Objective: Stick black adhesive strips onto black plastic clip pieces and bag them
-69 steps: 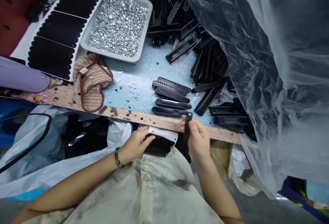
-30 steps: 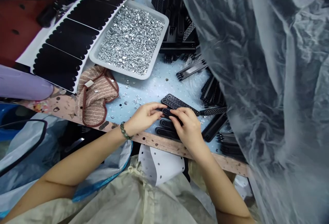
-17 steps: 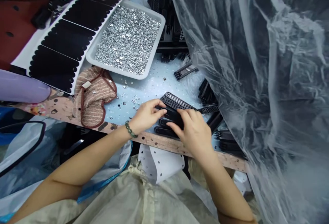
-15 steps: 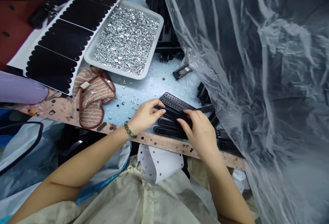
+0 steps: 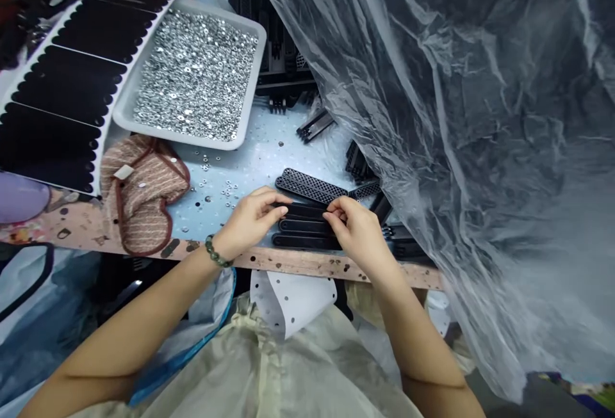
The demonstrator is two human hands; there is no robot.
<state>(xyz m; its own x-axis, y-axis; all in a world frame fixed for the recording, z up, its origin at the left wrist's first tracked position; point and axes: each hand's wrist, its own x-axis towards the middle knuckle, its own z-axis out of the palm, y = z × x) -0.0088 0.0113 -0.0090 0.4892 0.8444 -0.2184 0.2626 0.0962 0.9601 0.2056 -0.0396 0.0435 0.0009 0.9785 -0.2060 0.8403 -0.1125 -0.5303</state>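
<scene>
My left hand, with a green bead bracelet at the wrist, pinches the left end of a long black strip. The fingers of my right hand are closed on the same strip's right part. Two more smooth black strips lie below it, near the table's front edge. Just above sits a black strip with a mesh pattern, flat on the blue surface. The fingertips partly hide the ends of the held strip.
A white tray of small metal rings stands at the back left, beside sheets of black round-edged pieces. A striped brown cloth and loose rings lie nearer. Clear plastic sheeting covers the right side, with black parts beneath.
The view has shifted to the right. My right hand has come lower on the strip, whose length now shows between my hands, and more of the mesh strip is uncovered.
</scene>
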